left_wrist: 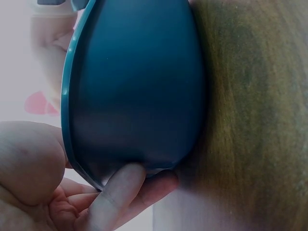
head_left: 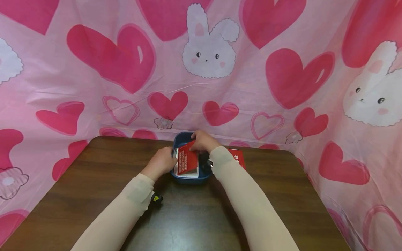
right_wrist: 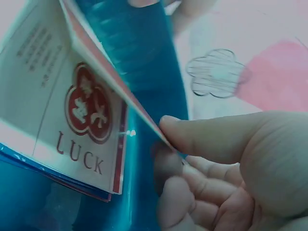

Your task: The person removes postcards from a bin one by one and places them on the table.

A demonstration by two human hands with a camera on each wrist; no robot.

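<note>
A blue plastic basin [head_left: 191, 181] stands on the wooden table [head_left: 188, 223], holding a booklet with a red cover [head_left: 187, 161] and white pages. My left hand [head_left: 161, 162] grips the basin's left side, with fingers against the outer wall [left_wrist: 137, 86] in the left wrist view. Inside the basin, my right hand [head_left: 204, 141] pinches the edge of the lifted red cover between thumb and fingers. Under it, the right wrist view shows a white page [right_wrist: 43, 101] printed with a red emblem and the word LUCK. The basin's right part is partly hidden by the right wrist.
Right of the basin lies another red printed item [head_left: 237, 157], partly behind the right forearm. A pink curtain [head_left: 207, 94] with hearts and rabbits hangs just behind the table's far edge. A small black device [head_left: 157, 198] is at the left wrist.
</note>
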